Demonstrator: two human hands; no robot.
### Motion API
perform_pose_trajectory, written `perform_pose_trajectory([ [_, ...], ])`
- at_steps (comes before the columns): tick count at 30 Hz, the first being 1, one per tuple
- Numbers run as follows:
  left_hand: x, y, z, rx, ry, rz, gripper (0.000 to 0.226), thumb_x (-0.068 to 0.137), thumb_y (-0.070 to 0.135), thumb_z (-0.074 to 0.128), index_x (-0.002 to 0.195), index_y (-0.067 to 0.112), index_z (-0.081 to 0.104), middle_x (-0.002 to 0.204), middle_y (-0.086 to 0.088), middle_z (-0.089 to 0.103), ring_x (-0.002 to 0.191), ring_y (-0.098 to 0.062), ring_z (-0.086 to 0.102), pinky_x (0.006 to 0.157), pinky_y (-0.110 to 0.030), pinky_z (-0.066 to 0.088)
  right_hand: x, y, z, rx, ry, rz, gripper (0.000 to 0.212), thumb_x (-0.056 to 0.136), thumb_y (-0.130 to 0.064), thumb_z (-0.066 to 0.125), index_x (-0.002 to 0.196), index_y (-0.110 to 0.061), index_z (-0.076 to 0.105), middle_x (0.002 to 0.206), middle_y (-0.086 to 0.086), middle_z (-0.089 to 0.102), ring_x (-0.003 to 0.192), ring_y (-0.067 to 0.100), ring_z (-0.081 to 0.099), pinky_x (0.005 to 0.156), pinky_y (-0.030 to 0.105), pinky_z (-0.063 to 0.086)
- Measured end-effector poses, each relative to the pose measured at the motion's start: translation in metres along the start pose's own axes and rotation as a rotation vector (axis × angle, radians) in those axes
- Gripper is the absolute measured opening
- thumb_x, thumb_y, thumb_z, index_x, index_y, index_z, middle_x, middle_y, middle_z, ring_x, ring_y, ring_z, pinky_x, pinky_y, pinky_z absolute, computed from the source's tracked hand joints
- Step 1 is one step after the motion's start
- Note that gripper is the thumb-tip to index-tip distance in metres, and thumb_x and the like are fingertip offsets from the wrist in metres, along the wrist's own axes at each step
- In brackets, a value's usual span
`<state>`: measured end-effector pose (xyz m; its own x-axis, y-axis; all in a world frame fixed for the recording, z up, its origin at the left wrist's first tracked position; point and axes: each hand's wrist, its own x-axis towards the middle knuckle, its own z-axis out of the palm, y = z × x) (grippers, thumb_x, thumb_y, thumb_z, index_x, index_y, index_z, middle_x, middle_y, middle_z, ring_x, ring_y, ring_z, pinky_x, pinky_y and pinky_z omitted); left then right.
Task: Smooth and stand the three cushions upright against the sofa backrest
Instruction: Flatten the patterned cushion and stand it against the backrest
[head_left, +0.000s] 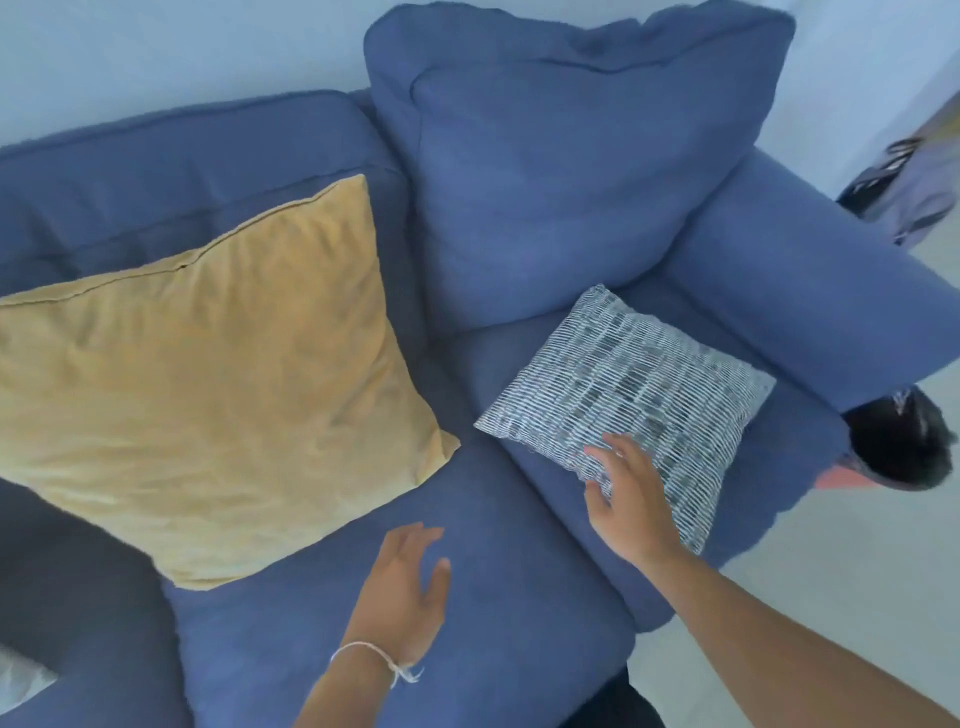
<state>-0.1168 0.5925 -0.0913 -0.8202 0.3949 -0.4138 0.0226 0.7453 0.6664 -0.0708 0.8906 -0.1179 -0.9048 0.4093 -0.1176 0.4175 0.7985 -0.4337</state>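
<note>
With the right hand (626, 499) spread flat on the near corner of the small grey-and-white woven cushion (631, 392) lying flat on the blue fabric sofa seat (467, 597) and the left hand (408, 587) hovering open, a one-corner lift may let it flop and slide off the front edge.

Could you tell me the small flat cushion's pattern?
Broken white and dark grey stripes on the small woven cushion, head view.

Two loose cushions, yellow cushion (208, 374) and patterned cushion (628, 400), one sofa (467, 597), two hands
</note>
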Motion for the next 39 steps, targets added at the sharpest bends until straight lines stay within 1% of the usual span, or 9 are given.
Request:
perform_pose_trajectory([
  [8, 0.105, 0.124, 0.093, -0.317, 0.030, -0.371, 0.059, 0.100, 0.046, 0.047, 0.153, 0.025, 0.032, 0.152, 0.002, 0.042, 0.120, -0.011, 0.051, 0.090, -0.033, 0.051, 0.131, 0.094, -0.045, -0.101, -0.019, -0.121, 0.042, 0.093, -0.021, 0.062, 0.134, -0.012, 0.062, 0.147, 0.014, 0.054, 0.145, 0.038, 0.040, 0.118, 0.055, 0.033],
  [12, 0.181, 0.172, 0.140, -0.749, 0.136, -0.738, 0.054, 0.084, 0.057, 0.054, 0.106, 0.008, 0.057, 0.094, -0.019, 0.057, 0.083, -0.026, 0.061, 0.074, -0.034, 0.051, 0.190, 0.153, -0.058, -0.175, -0.057, -0.066, 0.056, 0.097, -0.053, 0.041, 0.138, -0.019, 0.058, 0.148, 0.014, 0.050, 0.144, 0.035, 0.040, 0.119, 0.060, 0.026],
  [16, 0.221, 0.224, 0.174, -0.718, 0.425, -0.660, 0.020, 0.104, 0.035, 0.046, 0.099, 0.017, 0.051, 0.068, 0.000, 0.046, 0.054, -0.008, 0.044, 0.043, -0.015, 0.037, 0.229, 0.203, -0.088, -0.085, -0.301, 0.149, 0.085, 0.092, -0.079, 0.023, 0.160, -0.028, 0.022, 0.157, 0.019, 0.040, 0.144, 0.039, 0.039, 0.115, 0.057, 0.033],
  [20, 0.242, 0.243, 0.181, -0.583, 0.484, -0.430, 0.056, 0.104, 0.036, 0.044, 0.148, 0.003, 0.035, 0.063, -0.003, 0.040, 0.039, -0.004, 0.040, 0.039, -0.016, 0.035, 0.212, 0.222, -0.109, 0.132, -0.301, 0.261, 0.088, 0.089, -0.079, 0.030, 0.161, -0.030, 0.014, 0.161, 0.009, 0.036, 0.143, 0.032, 0.043, 0.108, 0.052, 0.041],
  [23, 0.273, 0.243, 0.167, -0.479, 0.479, -0.304, 0.055, 0.103, 0.036, 0.046, 0.153, 0.016, 0.032, 0.091, -0.012, 0.062, 0.057, 0.000, 0.052, 0.054, -0.013, 0.044, 0.204, 0.225, -0.120, 0.213, -0.284, 0.382, 0.085, 0.090, -0.077, 0.038, 0.158, -0.030, 0.019, 0.159, 0.006, 0.037, 0.133, 0.031, 0.052, 0.099, 0.051, 0.046],
  [27, 0.302, 0.257, 0.165, -0.061, 0.657, -0.107, 0.059, 0.102, 0.033, 0.045, 0.154, 0.009, 0.030, 0.157, -0.017, 0.035, 0.149, -0.032, 0.026, 0.120, -0.048, 0.027, 0.217, 0.223, -0.117, 0.000, -0.194, 0.299, 0.079, 0.089, -0.070, 0.048, 0.150, -0.020, 0.035, 0.143, 0.012, 0.038, 0.112, 0.034, 0.057, 0.083, 0.046, 0.053],
  [31, 0.325, 0.283, 0.189, 0.277, 0.448, 0.128, 0.063, 0.104, 0.043, 0.029, 0.159, 0.013, 0.022, 0.168, -0.007, 0.018, 0.156, -0.030, 0.001, 0.126, -0.047, 0.004, 0.249, 0.208, -0.094, -0.107, 0.055, -0.098, 0.062, 0.098, -0.048, 0.054, 0.150, -0.017, 0.043, 0.158, 0.018, 0.032, 0.147, 0.042, 0.032, 0.113, 0.056, 0.033],
  [35, 0.327, 0.247, 0.221, 0.620, 0.072, 0.007, 0.070, 0.104, 0.051, 0.010, 0.159, 0.014, -0.009, 0.168, -0.005, -0.018, 0.152, -0.023, -0.023, 0.124, -0.043, -0.012, 0.251, 0.234, -0.043, -0.333, -0.404, -0.252, 0.072, 0.099, -0.062, -0.006, 0.163, -0.029, -0.002, 0.173, 0.003, -0.007, 0.158, 0.021, -0.014, 0.128, 0.045, -0.005],
  [39, 0.328, 0.262, 0.213, 0.555, 0.215, -0.046, 0.071, 0.103, 0.052, 0.008, 0.159, 0.013, -0.010, 0.166, -0.007, -0.020, 0.152, -0.028, -0.024, 0.124, -0.049, -0.011, 0.278, 0.198, -0.060, -0.188, -0.259, -0.181, 0.071, 0.098, -0.056, 0.011, 0.164, -0.030, 0.006, 0.173, 0.003, -0.008, 0.159, 0.024, -0.012, 0.127, 0.051, -0.007],
])
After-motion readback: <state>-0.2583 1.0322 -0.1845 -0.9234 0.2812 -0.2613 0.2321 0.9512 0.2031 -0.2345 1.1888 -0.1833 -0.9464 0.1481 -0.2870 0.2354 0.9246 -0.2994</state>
